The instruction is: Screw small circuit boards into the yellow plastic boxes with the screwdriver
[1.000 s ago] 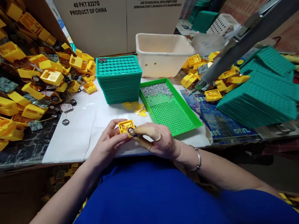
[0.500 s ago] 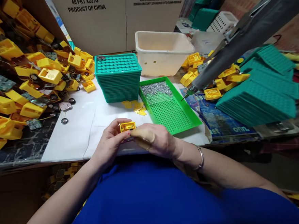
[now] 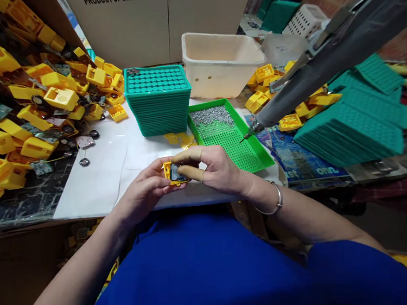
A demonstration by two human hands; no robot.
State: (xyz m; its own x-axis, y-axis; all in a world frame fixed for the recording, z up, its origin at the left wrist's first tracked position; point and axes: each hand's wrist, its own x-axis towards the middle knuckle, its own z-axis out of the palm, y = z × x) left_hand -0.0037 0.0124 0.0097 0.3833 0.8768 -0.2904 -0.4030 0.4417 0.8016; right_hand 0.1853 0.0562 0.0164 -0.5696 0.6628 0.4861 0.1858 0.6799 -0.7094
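Note:
My left hand [image 3: 150, 182] grips a small yellow plastic housing [image 3: 167, 170] by its left side, over the near part of the white sheet. Inside the housing sits a dark grey rectangular circuit board [image 3: 177, 171], tilted toward its right side. My right hand [image 3: 215, 170], with tan finger covers on the thumb and forefinger, pinches the board at its right edge. Those fingers hide the right end of the housing. A green perforated tray [image 3: 238, 154] holding a heap of small silver screws [image 3: 213, 116] lies just beyond my right hand.
A stack of teal trays [image 3: 159, 114] stands behind my hands, beside thin yellow pieces [image 3: 180, 139]. Yellow housings with wired boards [image 3: 60, 98] pile up at left. A grey electric screwdriver [image 3: 289, 88] hangs at right over the tray. A translucent bin [image 3: 215, 79] stands behind.
The housing has turned so its open face shows more. My right hand's fingers have opened out from a curled pose and now press the dark board into view at the housing.

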